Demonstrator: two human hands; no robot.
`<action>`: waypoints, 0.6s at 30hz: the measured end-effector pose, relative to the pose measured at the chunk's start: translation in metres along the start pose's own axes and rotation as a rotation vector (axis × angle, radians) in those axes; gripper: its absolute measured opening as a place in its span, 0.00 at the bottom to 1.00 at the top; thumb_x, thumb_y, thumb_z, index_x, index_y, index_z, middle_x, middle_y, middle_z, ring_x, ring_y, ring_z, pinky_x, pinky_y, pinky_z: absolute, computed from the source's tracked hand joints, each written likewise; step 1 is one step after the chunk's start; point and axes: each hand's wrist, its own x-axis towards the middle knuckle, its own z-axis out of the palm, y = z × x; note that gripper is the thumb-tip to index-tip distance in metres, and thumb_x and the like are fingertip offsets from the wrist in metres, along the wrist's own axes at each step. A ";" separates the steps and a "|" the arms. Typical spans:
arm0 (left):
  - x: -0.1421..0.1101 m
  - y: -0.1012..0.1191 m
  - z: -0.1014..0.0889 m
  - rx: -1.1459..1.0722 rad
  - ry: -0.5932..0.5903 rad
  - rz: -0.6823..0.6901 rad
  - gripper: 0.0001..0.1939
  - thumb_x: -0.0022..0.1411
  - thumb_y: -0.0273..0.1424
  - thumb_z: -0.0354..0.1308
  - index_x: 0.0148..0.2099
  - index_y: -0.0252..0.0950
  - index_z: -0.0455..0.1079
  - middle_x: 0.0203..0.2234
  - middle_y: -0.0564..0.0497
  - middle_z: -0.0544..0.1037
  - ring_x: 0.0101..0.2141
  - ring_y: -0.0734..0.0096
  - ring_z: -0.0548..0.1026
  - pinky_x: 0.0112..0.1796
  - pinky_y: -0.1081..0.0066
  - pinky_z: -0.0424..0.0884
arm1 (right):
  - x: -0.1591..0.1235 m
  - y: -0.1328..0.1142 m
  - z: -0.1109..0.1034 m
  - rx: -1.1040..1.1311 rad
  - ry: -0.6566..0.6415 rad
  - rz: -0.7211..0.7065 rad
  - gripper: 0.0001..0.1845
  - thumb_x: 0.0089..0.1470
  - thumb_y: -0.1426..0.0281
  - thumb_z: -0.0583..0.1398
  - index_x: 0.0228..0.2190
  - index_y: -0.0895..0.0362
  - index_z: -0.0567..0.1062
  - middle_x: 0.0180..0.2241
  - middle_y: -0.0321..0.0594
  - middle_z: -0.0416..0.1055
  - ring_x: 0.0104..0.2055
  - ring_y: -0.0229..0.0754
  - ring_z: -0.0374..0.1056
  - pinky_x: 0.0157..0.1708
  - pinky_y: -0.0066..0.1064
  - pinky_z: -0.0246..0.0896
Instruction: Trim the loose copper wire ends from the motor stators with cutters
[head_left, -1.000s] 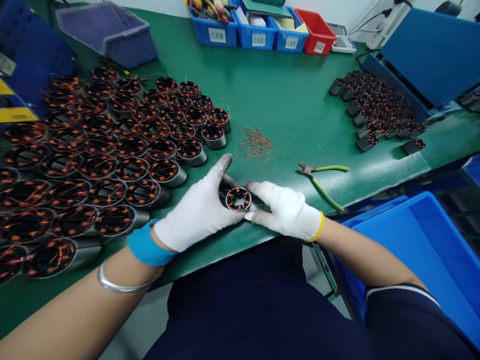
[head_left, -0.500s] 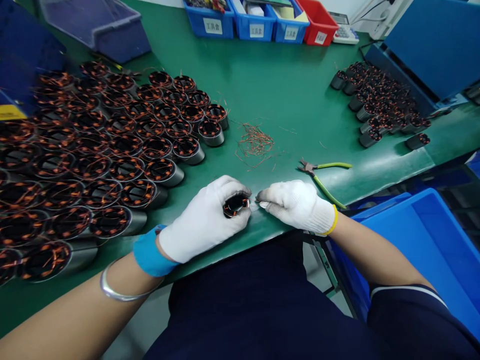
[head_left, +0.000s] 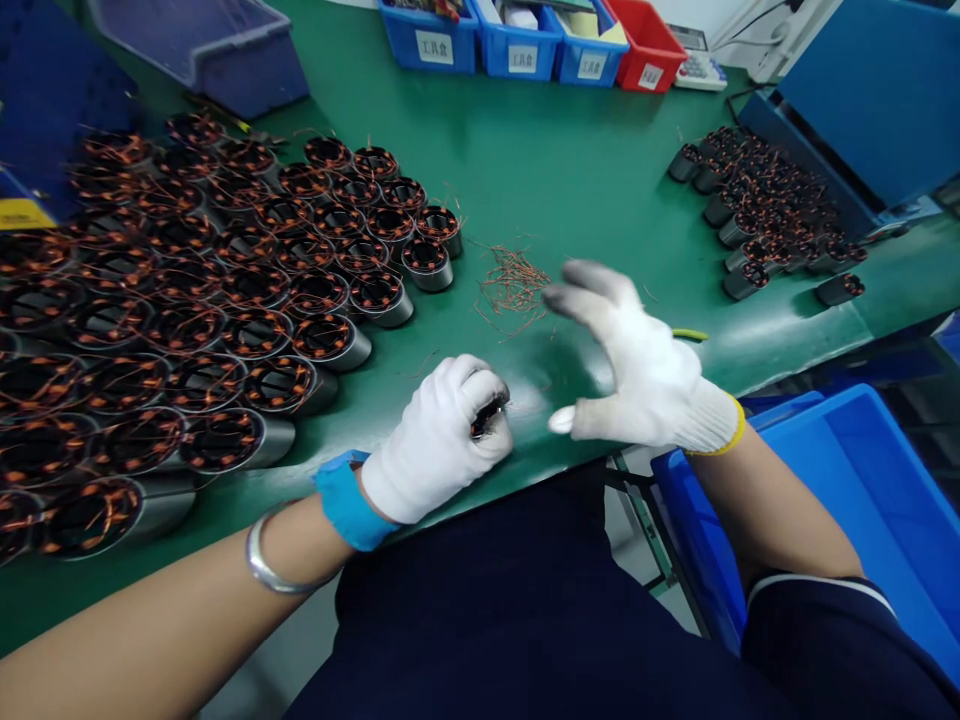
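Note:
My left hand (head_left: pixel 442 437), in a white glove with a blue cuff, is wrapped round a copper-wound motor stator (head_left: pixel 486 418). Only the stator's dark opening shows between thumb and fingers. My right hand (head_left: pixel 634 365), gloved in white with darkened fingertips, hovers to the right with fingers spread and nothing between them; its bare thumb tip pokes out of the glove. Behind it lies a pair of pliers, with one green handle (head_left: pixel 690 335) showing and the rest covered by the hand. A loose heap of copper wire clippings (head_left: pixel 514 283) lies beyond both hands.
Rows of wound stators (head_left: pixel 259 335) fill the left of the green table (head_left: pixel 525 150). More small stators (head_left: pixel 780 215) crowd the right, before a blue case (head_left: pixel 877 90). Blue bins (head_left: pixel 520 60) and a red bin (head_left: pixel 651 75) line the back. A blue crate (head_left: pixel 862 480) stands low at right.
My right hand has drawn away from the stator, up and to the right, and its fingers have opened, now covering most of the pliers. My left hand has turned the stator slightly.

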 end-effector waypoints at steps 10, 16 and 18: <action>-0.003 -0.003 0.001 0.040 -0.010 0.011 0.03 0.57 0.26 0.49 0.35 0.37 0.63 0.33 0.44 0.70 0.34 0.62 0.68 0.37 0.61 0.69 | 0.034 0.002 0.033 0.692 -0.794 0.297 0.11 0.54 0.62 0.59 0.29 0.58 0.72 0.22 0.33 0.73 0.21 0.30 0.66 0.27 0.22 0.65; -0.003 0.007 -0.012 0.043 -0.136 -0.046 0.17 0.47 0.28 0.54 0.42 0.30 0.64 0.37 0.40 0.69 0.36 0.55 0.69 0.38 0.55 0.69 | 0.022 -0.006 0.045 0.776 -0.625 0.366 0.09 0.54 0.65 0.58 0.26 0.58 0.71 0.21 0.33 0.71 0.21 0.31 0.67 0.23 0.21 0.64; -0.005 0.005 -0.014 -0.024 -0.168 -0.091 0.24 0.45 0.29 0.55 0.47 0.29 0.63 0.40 0.38 0.70 0.39 0.54 0.70 0.41 0.54 0.70 | 0.018 -0.009 0.048 0.731 -0.555 0.346 0.09 0.53 0.67 0.57 0.25 0.58 0.71 0.21 0.33 0.71 0.21 0.31 0.66 0.22 0.20 0.61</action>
